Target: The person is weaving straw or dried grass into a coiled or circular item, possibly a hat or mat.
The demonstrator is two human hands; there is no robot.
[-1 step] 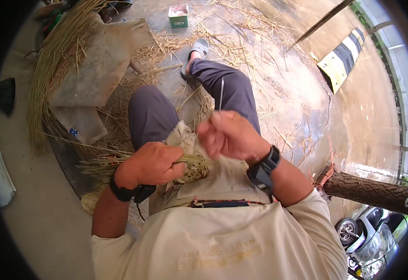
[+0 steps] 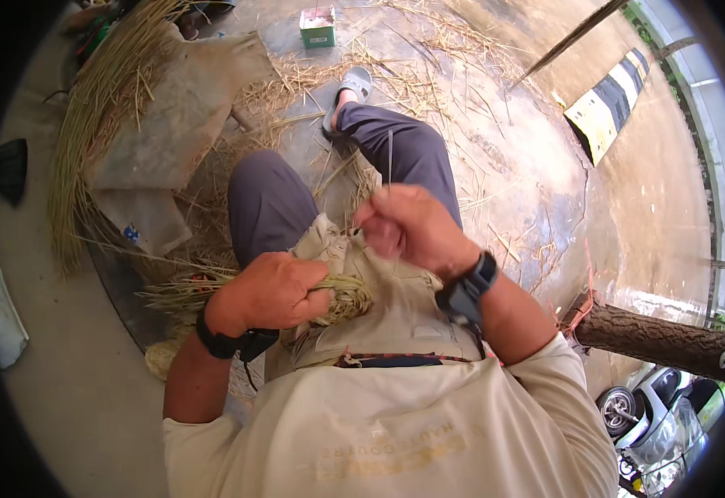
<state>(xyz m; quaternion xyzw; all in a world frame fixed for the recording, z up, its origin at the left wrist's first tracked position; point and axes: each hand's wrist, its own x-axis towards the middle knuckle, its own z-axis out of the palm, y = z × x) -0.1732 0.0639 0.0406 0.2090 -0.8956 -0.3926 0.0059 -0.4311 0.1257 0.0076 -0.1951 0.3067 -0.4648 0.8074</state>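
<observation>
My left hand (image 2: 275, 289) is closed round a bundle of greenish straw (image 2: 347, 300) above my lap, with loose stalk ends sticking out to the left of my wrist. The end of the bundle by my fingers looks woven or coiled. My right hand (image 2: 419, 226) is raised just to the right of it, fingers closed and partly smeared. From its top a thin, straight metal needle (image 2: 390, 158) points away from me; its lower end is hidden in my fingers. A worn beige cloth (image 2: 395, 319) lies over my lap under both hands.
A large heap of long stalks (image 2: 88, 141) and a stained sheet (image 2: 159, 124) lie at the left. Loose straw (image 2: 412, 91) litters the floor. A small green box (image 2: 318, 29) stands far ahead. At right are a log (image 2: 661, 334), a striped ramp (image 2: 607, 108) and a parked vehicle (image 2: 665, 419).
My right hand has moved a little to the right, and the needle is tilted slightly differently. The left hand keeps its hold on the straw bundle.
</observation>
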